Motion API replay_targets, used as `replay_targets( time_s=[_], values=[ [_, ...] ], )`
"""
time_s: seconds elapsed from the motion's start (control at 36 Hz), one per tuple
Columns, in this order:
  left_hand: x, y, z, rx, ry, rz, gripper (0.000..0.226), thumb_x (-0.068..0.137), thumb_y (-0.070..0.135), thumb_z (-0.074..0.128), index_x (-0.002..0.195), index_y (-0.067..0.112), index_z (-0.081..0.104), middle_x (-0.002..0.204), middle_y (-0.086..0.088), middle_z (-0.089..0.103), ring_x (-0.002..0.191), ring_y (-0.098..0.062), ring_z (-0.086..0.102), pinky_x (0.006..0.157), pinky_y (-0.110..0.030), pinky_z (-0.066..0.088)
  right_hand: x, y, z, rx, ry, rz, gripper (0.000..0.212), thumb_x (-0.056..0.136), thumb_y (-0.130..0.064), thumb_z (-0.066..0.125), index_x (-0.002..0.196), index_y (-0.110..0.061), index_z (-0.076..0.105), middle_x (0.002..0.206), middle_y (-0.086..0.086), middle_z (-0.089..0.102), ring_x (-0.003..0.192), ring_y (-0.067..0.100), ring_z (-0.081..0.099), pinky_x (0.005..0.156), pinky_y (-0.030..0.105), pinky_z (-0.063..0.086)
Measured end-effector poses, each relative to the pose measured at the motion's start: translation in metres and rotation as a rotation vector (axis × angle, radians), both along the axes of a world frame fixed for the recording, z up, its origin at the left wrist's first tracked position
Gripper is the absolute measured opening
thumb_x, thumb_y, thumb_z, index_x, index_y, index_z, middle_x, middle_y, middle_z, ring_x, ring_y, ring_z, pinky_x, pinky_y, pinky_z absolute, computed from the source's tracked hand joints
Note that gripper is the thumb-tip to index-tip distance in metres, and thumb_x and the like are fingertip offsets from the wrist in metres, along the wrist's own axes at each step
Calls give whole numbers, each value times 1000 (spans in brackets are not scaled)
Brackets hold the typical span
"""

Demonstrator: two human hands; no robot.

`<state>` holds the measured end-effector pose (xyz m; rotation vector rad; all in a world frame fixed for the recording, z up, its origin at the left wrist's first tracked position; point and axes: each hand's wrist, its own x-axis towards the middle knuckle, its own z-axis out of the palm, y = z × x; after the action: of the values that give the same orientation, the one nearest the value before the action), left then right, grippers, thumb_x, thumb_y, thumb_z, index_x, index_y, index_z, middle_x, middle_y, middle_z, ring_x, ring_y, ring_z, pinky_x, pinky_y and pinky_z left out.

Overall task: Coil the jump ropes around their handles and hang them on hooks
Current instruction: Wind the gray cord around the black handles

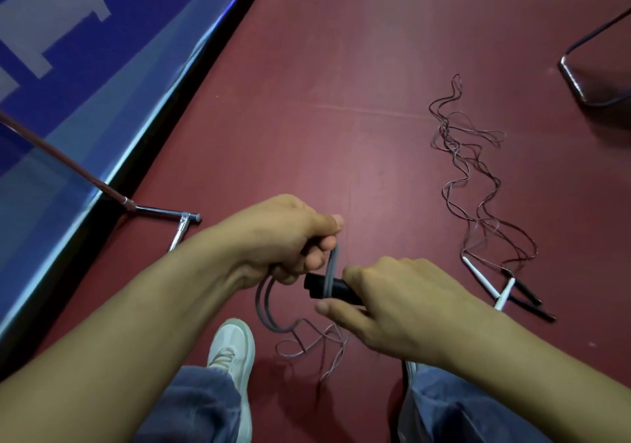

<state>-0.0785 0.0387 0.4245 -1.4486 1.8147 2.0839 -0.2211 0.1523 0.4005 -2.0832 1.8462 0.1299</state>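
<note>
Above the red floor (341, 67), with spare jump ropes (485, 224) lying toward its right edge, the right hand (403, 302) is grasping a black handle (341, 288) while the left hand (283, 234) is gripping the grey rope (332, 265) crossing it.

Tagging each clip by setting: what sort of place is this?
Probably an indoor sports hall. The dark red floor looks like sports flooring, a blue barrier with large white lettering runs along its edge, and loose jump ropes lie on the floor.
</note>
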Motion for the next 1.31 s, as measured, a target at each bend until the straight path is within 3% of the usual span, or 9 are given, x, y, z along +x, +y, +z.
replay_targets(
  time_s=[0.19,0.33,0.47,0.58,0.72,0.92,1.06,1.19,1.31],
  values=[
    [9,-11,-4,-231,3,-191,50,101,39,59,60,10,58,48,-12,53,43,-21,36,47,-27,33,-1,12,6,-105,-25,55,52,93,-74,19,77,-27,31,61,-2,38,56,31,41,52,39,27],
    [16,-14,-15,-416,8,-349,42,94,46,68,65,16,70,60,-8,68,56,-17,55,66,-41,48,-3,22,-1,-260,-53,174,42,96,-65,37,79,-30,23,48,-2,43,37,30,42,38,30,22],
    [20,-8,-27,-239,282,-253,17,91,25,73,85,9,71,65,-9,54,58,-14,45,56,-25,40,-8,21,2,-268,-169,203,35,98,-64,37,85,-32,31,53,-5,49,42,26,42,38,32,28],
    [21,-2,-32,-114,430,-108,22,92,31,64,74,20,69,65,-9,49,57,-17,39,55,-28,32,-13,16,11,-225,-581,-13,39,95,-63,43,95,-27,59,56,-10,48,47,13,42,46,25,31],
    [21,1,-28,65,615,-80,25,85,41,75,84,17,73,66,-17,34,61,-24,26,61,-32,32,-18,9,16,-68,-1212,-352,47,88,-57,50,79,-12,58,49,-7,40,42,2,33,44,13,29],
    [17,4,-25,-348,418,-94,32,91,41,67,92,10,76,73,-12,64,70,-20,56,68,-41,44,-20,10,16,110,-1412,-487,45,88,-59,53,75,-17,60,53,6,30,41,14,23,41,16,23],
    [10,19,-23,-798,249,-98,22,100,25,57,80,32,64,65,17,59,60,1,53,58,-9,37,-28,4,18,186,-1410,-613,44,87,-60,50,74,-19,61,56,8,26,44,13,18,43,16,19],
    [5,26,-20,-798,274,-104,12,96,21,68,104,29,64,62,-8,51,54,-17,42,53,-28,35,-31,0,17,231,-1421,-644,50,84,-69,53,75,-20,59,58,9,26,49,15,12,45,17,19],
    [4,23,-20,-747,247,19,17,95,16,68,85,29,65,61,-6,54,53,-14,43,53,-37,42,-28,-3,15,222,-1406,-669,49,86,-65,50,80,-17,59,58,9,26,49,14,14,45,18,17]
  ],
)
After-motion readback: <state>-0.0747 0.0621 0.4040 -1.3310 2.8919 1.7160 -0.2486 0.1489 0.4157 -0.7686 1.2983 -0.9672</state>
